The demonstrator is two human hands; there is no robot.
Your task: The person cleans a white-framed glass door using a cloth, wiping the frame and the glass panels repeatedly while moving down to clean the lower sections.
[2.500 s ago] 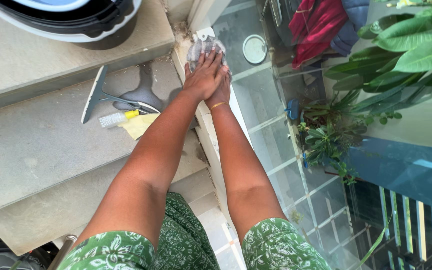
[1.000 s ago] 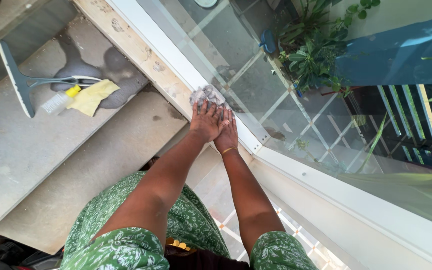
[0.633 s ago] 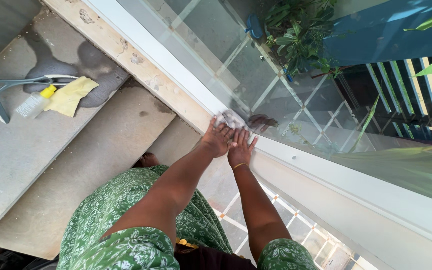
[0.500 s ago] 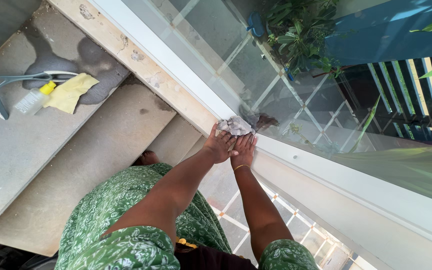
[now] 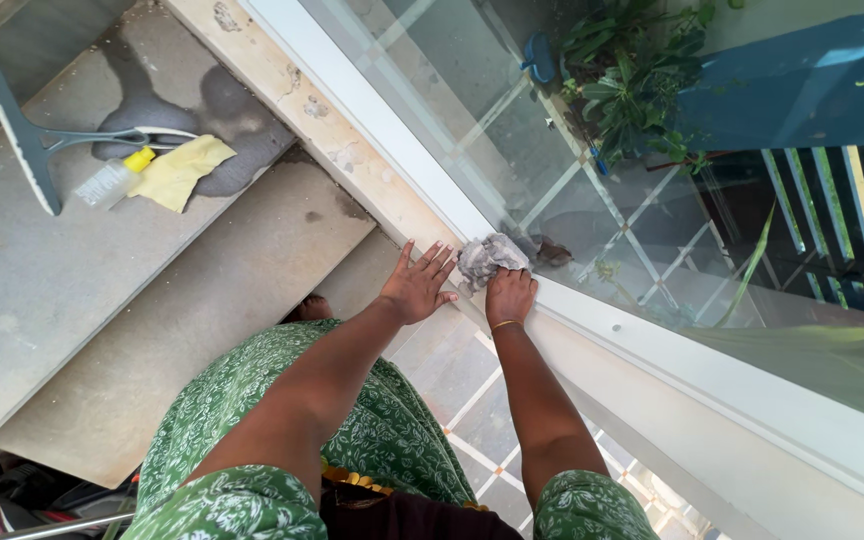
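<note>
Right hand (image 5: 509,296) fingers clamp the grey cloth (image 5: 487,258); left hand (image 5: 418,283) fingers spread beside it.

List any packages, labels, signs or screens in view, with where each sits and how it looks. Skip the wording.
Spray bottle: the only package, lying on its side on the upper stone step, between the squeegee and the yellow cloth; clear body, yellow cap.
No labels, signs or screens can be made out.
</note>
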